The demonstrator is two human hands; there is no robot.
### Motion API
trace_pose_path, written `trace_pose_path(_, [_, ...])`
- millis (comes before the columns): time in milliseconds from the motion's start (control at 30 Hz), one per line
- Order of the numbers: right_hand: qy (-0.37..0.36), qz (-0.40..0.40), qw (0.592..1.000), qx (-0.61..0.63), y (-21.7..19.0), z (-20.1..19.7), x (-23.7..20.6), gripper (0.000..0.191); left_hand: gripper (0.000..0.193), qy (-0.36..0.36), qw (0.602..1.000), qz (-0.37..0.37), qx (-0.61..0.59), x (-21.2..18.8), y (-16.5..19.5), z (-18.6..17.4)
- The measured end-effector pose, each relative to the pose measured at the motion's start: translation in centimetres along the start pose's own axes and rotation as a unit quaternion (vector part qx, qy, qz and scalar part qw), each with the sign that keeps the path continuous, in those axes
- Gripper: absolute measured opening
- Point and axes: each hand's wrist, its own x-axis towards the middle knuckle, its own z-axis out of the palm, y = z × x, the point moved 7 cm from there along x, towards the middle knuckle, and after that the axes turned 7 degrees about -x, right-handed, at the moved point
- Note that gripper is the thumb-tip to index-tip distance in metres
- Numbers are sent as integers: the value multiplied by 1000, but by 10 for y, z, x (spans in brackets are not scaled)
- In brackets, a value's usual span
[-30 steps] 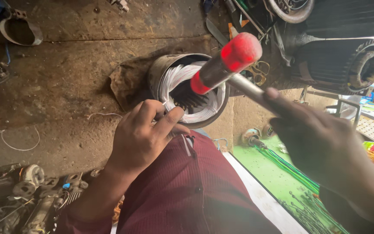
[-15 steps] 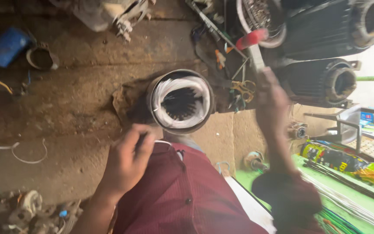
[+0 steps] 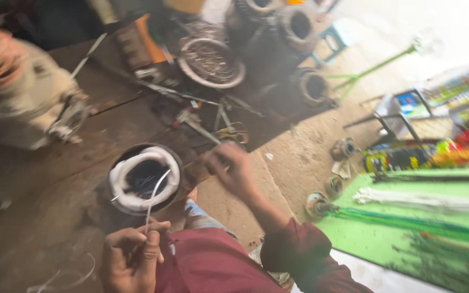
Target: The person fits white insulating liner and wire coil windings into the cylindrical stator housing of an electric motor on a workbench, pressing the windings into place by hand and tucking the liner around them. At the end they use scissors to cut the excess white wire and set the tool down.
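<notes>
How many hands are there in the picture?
2. The left hand is at the bottom, pinching a thin white strip. The right hand is in the middle, beside the round motor part.

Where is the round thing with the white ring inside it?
In the head view the round motor part with the white ring sits on the dirty wooden bench left of centre, just above the left hand, which pinches a white strip, and left of the right hand.

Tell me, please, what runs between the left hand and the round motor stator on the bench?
In the head view, a thin white strip rises from the left hand, which pinches its lower end, to the white-lined opening of the stator.
</notes>
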Motion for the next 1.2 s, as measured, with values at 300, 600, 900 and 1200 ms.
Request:
trace_pose_path(300, [-172,58,884,431,-90,5,-95,21,28,-200,921,208,263,-20,18,48])
trace_pose_path(600, [-62,157,701,693,-6,-41,-82,25,37,-111,784,343,506,24,65,89])
trace_pose_path(900, [-104,85,895,424,43,-95,-59,35,45,0,654,181,735,55,-13,121])
trace_pose_path(1200, [-193,29,931,307,91,-121,-50,20,45,-103,663,261,694,50,-29,130])
